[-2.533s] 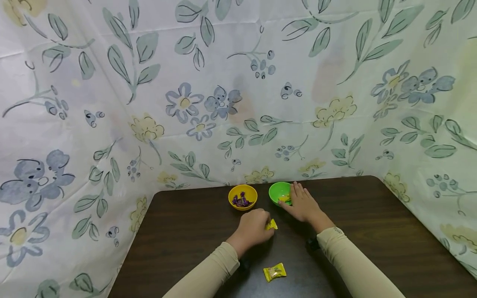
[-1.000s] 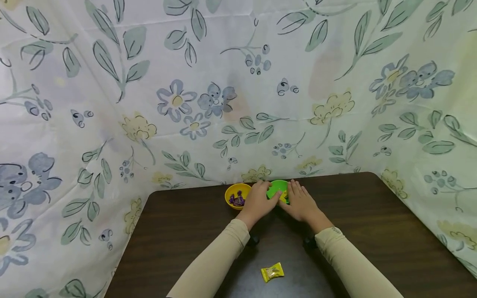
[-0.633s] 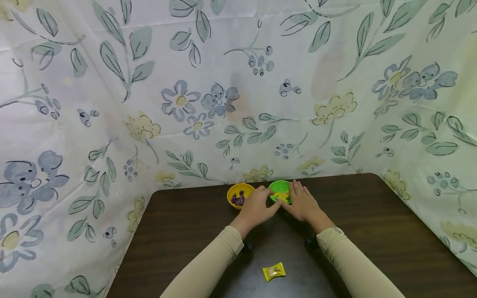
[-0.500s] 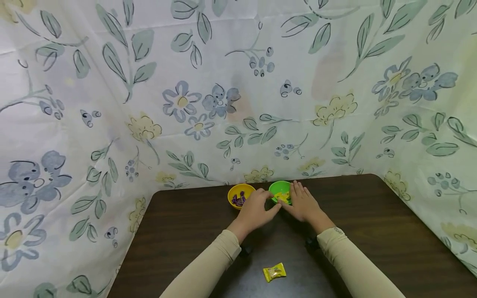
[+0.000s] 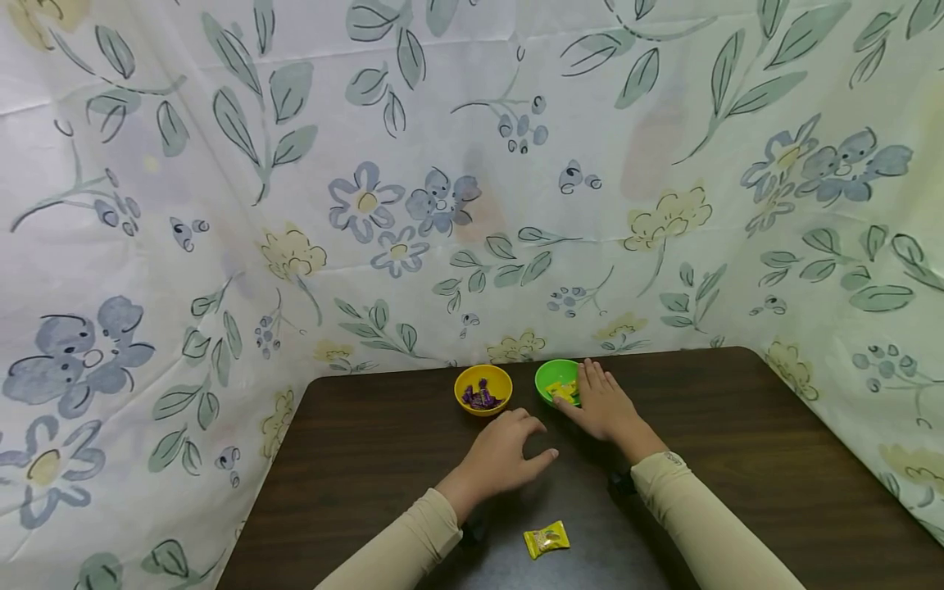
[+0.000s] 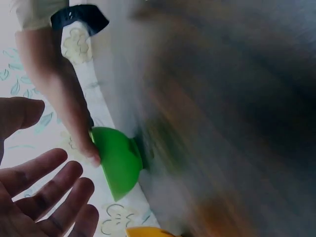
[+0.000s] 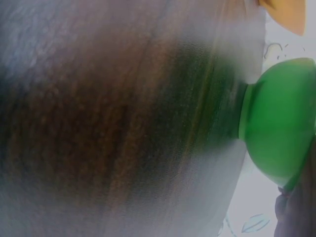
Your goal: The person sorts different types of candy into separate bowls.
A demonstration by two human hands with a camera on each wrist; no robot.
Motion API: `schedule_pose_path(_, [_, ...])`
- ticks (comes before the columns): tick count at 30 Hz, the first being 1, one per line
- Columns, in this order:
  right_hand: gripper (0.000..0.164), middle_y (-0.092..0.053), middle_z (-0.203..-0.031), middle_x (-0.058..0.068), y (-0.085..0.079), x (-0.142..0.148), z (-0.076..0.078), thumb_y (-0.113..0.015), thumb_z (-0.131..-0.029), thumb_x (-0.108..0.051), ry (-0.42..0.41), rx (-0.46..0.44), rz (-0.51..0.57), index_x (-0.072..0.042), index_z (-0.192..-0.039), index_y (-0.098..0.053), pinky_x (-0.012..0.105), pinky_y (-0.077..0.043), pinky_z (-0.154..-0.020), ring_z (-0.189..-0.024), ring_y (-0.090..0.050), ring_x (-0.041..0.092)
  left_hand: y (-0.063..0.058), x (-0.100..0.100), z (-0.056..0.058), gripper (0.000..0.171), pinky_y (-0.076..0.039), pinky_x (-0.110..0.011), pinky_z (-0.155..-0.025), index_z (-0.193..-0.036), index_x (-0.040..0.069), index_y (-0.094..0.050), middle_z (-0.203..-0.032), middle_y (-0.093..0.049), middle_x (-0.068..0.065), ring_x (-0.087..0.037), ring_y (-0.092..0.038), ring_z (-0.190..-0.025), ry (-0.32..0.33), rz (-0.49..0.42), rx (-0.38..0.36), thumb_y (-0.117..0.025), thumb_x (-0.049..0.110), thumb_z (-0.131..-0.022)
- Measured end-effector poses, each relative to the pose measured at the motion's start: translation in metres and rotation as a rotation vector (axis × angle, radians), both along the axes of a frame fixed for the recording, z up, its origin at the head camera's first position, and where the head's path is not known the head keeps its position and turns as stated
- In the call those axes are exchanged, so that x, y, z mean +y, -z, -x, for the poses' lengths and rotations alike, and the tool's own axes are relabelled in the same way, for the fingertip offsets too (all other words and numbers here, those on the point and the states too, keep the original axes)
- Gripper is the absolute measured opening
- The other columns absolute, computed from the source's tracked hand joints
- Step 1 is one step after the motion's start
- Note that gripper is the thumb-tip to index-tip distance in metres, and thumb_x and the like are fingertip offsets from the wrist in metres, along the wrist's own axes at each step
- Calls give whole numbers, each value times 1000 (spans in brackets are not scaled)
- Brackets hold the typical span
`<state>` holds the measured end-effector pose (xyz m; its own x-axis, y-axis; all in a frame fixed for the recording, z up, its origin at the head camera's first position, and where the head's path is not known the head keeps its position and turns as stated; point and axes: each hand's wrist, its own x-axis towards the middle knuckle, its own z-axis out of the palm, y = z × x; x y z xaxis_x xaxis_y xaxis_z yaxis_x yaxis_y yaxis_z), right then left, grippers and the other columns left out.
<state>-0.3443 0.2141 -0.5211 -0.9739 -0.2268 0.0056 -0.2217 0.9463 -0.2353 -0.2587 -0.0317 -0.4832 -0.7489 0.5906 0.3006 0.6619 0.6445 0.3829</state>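
Observation:
My left hand (image 5: pixel 501 459) hovers over the middle of the table with spread, relaxed fingers and nothing in it; the left wrist view shows its bare fingers (image 6: pixel 59 187). My right hand (image 5: pixel 608 410) rests with straight fingers at the right rim of the green bowl (image 5: pixel 555 375), the thumb at the near rim. Yellow-wrapped candies (image 5: pixel 562 391) lie inside that bowl. Nearer me, a single yellow-wrapped candy (image 5: pixel 546 539) lies on the table, in front of the left hand. In the right wrist view the green bowl (image 7: pixel 279 121) stands upright beside my fingers.
Left of the green bowl stands a yellow bowl (image 5: pixel 483 390) holding several purple-wrapped candies (image 5: pixel 481 398). Both bowls are near the back edge of the dark wooden table (image 5: pixel 369 483). A floral cloth (image 5: pixel 413 164) hangs behind the table and along its sides.
Earlier my left hand held a yellow candy and carried it to the green bowl. It has since let go and drawn back toward me, empty. The right hand has stayed at the bowl.

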Motion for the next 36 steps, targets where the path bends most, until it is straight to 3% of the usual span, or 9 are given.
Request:
schedule_pose_path(14, [104,-10,-174,33,2,2,1,-36,-106,-71,0,-4,7,11,-165,-14,62,-11,-132,-163,-10,49,11,-21,-24,40,-58,-25,-88,-121,14,-76,-112,-72,0,-5,-63,-100,40,78,-95,-70,48,-101])
schedule_pose_path(20, [103,-9,-174,32,3,2,1,-37,-106,-70,2,-9,8,10,-165,-12,61,-11,-133,-163,-10,48,17,-27,-35,39,-57,-24,-86,-122,14,-76,-113,-72,1,-4,-62,-99,87,83,-127,-69,47,-101])
schedule_pose_path(31, [104,-8,-174,32,0,0,0,-35,-106,-71,-1,-15,11,11,-165,-12,61,-10,-133,-163,-9,49,26,-25,-46,45,-58,-25,-86,-126,17,-73,-113,-70,7,0,-62,-98,97,184,-264,-70,52,-99])
schedule_pose_path(36, [103,-9,-174,32,-1,0,-1,-36,-107,-70,2,-12,12,11,-165,-12,61,-11,-133,-163,-10,49,30,-23,-51,48,-57,-24,-82,-124,18,-72,-112,-69,10,2,-60,-94,115,220,-290,-69,58,-98])
